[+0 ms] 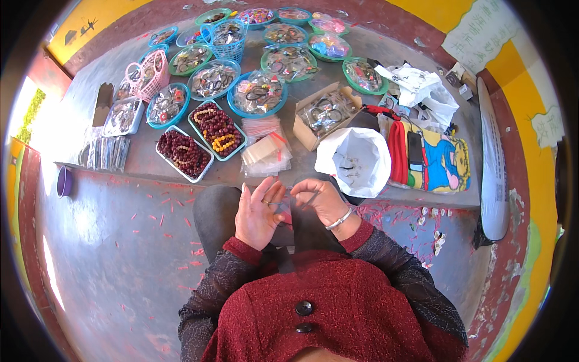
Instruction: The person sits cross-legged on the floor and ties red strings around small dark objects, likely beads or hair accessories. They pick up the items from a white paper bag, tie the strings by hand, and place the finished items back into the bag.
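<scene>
My left hand (256,212), palm turned up and fingers partly curled, has a thin dark cord (277,204) across its fingertips. Just to the right, my right hand (324,204), with a silver bangle at the wrist, pinches the same thin strand between thumb and forefinger. Both hands are over my lap, in front of the low platform's edge. Whether a small clear bag is also between the fingers, I cannot tell. Beyond them lies a stack of clear plastic bags (265,158). A white bag (354,158) stands open, with a few small items inside.
Two trays of dark red beads (183,154) (218,129) lie ahead left. A cardboard box (309,128) holds packaged pieces. Several round baskets, including a blue one (258,112), fill the platform behind. A phone (415,149) rests on colourful cloth at right. Red scraps litter the floor.
</scene>
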`<state>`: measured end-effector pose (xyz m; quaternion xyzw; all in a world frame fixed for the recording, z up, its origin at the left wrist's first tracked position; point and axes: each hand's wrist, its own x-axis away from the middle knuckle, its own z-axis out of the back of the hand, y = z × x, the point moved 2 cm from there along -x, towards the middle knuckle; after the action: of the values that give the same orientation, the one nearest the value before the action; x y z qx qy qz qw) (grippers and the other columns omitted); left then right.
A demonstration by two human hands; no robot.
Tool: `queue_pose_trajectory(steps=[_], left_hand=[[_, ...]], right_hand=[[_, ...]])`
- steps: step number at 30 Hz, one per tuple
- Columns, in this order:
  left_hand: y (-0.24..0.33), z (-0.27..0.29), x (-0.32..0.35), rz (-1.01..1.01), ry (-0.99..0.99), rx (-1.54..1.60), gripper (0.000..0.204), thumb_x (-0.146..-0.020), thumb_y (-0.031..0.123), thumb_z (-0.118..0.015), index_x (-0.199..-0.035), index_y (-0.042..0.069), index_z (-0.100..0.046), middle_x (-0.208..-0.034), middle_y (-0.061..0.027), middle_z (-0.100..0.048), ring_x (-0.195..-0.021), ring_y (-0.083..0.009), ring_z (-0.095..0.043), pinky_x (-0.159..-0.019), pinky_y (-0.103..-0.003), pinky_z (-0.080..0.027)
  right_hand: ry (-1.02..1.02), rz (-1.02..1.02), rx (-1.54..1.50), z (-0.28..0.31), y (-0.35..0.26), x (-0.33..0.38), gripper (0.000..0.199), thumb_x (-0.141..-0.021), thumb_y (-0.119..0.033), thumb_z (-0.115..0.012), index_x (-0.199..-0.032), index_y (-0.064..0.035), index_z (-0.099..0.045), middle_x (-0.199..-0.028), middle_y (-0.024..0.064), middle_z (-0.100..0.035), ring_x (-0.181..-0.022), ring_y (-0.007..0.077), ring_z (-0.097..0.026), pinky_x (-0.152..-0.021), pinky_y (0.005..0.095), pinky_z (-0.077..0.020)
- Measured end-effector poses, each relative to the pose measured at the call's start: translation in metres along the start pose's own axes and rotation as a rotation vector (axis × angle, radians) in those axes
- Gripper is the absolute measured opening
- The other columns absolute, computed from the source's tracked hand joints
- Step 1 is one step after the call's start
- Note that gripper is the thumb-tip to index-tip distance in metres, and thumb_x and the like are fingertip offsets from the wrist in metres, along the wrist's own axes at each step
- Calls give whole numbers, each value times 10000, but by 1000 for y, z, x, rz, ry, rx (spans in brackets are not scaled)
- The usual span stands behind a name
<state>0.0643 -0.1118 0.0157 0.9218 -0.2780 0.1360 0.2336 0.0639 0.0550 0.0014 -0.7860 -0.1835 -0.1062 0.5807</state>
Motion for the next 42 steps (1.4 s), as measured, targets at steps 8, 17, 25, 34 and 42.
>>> queue_pose_trajectory(steps=[8, 17, 25, 34, 42], left_hand=[[-18, 11, -2, 59, -108, -412, 677, -905, 564, -251, -1393, 97, -209, -1304, -77, -375, -871, -190, -529, -684, -329, -493], [-24, 11, 0, 101, -220, -519, 614, -929, 505, -285, -1406, 132, -184, -1300, -48, -391, -990, -170, -492, -795, -340, -449], [-24, 11, 0, 105, -187, -429, 600, -931, 442, -362, -1405, 121, -181, -1386, -80, -297, -1151, -209, -424, -873, -364, -424], [-7, 16, 3, -223, -42, -626, 350, -925, 193, -474, -1224, 11, -471, -1185, -92, -516, -1033, -158, -515, -901, -298, -407], [-12, 6, 3, -10, -99, -455, 377, -846, 105, -563, -1207, 38, -472, -1014, -23, -583, -911, -92, -540, -693, -211, -433]], right_hand=[[-77, 509, 918, -33, -3, 7, 84, -698, -91, -640, -748, -28, -616, -795, 120, -592, -718, 279, -585, -624, 347, -471], [-172, 128, 525, -11, 6, -1, 69, -777, -56, -605, -747, 3, -586, -738, 62, -633, -642, 166, -606, -575, 282, -478], [-78, 38, 198, 14, 4, -5, 63, -813, -93, -594, -824, -31, -583, -718, 34, -614, -567, 75, -559, -480, 207, -442], [-90, -45, -340, 20, -19, 2, 98, -808, -83, -612, -889, -39, -577, -737, 44, -610, -519, 68, -538, -421, 178, -367], [-290, -33, -138, -9, -28, 11, 109, -806, -85, -628, -896, -43, -582, -733, 16, -600, -515, 48, -527, -436, 150, -373]])
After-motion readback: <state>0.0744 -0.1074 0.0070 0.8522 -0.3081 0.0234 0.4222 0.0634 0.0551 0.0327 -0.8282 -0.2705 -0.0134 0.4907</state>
